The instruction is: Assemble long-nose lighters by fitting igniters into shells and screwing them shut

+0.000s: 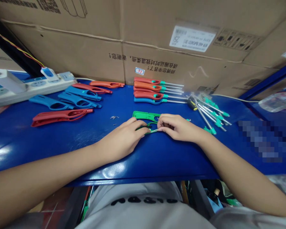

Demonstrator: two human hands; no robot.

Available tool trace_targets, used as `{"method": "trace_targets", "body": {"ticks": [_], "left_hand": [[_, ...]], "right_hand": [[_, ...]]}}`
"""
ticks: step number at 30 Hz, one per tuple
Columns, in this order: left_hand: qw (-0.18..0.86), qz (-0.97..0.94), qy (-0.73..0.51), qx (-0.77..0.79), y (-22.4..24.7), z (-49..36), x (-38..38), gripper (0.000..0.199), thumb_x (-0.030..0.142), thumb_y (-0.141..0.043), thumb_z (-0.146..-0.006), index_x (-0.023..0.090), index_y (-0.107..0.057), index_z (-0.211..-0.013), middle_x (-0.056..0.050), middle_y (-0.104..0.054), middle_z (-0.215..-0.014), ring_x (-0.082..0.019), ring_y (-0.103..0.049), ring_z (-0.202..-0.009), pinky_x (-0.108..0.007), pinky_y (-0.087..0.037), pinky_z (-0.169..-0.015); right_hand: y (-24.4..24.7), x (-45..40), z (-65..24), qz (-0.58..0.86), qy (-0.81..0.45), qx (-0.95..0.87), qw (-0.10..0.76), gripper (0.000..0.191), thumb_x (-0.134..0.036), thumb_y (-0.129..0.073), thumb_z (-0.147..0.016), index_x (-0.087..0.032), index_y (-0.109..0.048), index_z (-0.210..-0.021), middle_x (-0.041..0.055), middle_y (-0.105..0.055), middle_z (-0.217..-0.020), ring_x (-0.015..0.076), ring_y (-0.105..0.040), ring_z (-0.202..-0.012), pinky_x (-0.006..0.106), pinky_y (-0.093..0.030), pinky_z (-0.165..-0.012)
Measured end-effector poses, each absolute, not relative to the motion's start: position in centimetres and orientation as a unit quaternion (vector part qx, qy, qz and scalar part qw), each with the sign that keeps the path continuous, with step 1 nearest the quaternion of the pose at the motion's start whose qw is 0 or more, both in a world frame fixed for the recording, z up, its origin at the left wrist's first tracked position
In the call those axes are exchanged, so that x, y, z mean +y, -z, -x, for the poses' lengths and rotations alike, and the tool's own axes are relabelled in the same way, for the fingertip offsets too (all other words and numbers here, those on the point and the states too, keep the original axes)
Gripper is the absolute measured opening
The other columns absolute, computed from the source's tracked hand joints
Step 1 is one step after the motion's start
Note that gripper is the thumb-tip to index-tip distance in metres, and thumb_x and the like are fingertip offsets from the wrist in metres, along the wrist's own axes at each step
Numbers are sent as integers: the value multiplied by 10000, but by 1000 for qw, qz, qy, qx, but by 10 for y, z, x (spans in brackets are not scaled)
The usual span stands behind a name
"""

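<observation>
A green utility-lighter casing half [153, 131] lies low over the blue table between my hands. My left hand [125, 138] is closed on its left part, with thumb and fingertips along the edge. At its right end, my right hand [178, 127] pinches with thumb and forefinger; any small part inside that pinch is hidden. Just beyond my fingers rests a second green casing half [143, 117], its right end partly covered by my right hand. A small teal tip [188, 120] shows behind that hand. Several tiny metal pins or screws [113, 117] are scattered left of the green pieces.
Red, orange and blue lighter casings [62, 115] lie at left, before a white power strip [38, 84]. Lighters with metal tubes [147, 95] are lined up behind. A yellow-black screwdriver [192, 104] and teal-ended metal tubes [211, 114] lie right. A cardboard box [85, 51] walls the back.
</observation>
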State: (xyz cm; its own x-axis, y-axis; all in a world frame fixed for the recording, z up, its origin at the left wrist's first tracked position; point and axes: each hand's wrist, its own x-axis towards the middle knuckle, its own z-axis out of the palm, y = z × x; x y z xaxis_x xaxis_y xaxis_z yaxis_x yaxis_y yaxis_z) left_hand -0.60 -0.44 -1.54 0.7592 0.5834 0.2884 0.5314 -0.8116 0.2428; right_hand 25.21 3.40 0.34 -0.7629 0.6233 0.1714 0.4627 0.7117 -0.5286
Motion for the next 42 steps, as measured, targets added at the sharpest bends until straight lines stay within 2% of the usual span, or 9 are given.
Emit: {"method": "trace_targets", "body": {"ticks": [6,13,20,31,42], "left_hand": [[74,-936,-178,295,15,7,-5,308,127,-439,-1013,160,-627,-1254,-126,-612,-1230,-261,-526,-1147,-435,-495,-1002],[80,-935,-181,295,15,6,-5,305,121,-439,-1008,159,-630,-1243,-135,-610,-1218,-265,-532,-1148,-441,-496,-995],[83,-935,-179,294,13,6,-5,310,130,-441,-1010,168,-630,-1252,-135,-613,-1220,-263,-536,-1129,-441,-500,-982],[71,-936,-167,300,12,6,-6,329,128,-439,-1010,172,-633,-1271,-129,-621,-1220,-260,-543,-1123,-432,-504,-985],[49,-935,-173,306,8,4,-9,338,137,-462,-1002,194,-674,-1259,-135,-658,-1192,-263,-580,-1092,-423,-541,-934]], "right_hand": [[-4,33,-252,298,-239,-907,178,111,-168,-562,-962,-174,-595,-857,13,-588,-799,127,-494,-678,253,-393,-639],[-6,31,-252,295,-247,-910,156,31,-195,-627,-918,-174,-606,-909,4,-567,-813,115,-457,-635,250,-380,-621],[-7,30,-250,320,-255,-899,154,74,-217,-621,-927,-181,-582,-876,-9,-542,-743,127,-452,-629,253,-373,-618],[-3,32,-247,353,-295,-866,197,132,-258,-669,-880,-170,-608,-803,-36,-500,-679,91,-406,-555,227,-357,-553],[-4,35,-246,398,-343,-830,184,166,-315,-704,-824,-164,-648,-782,-56,-464,-598,93,-389,-543,223,-331,-523]]}}
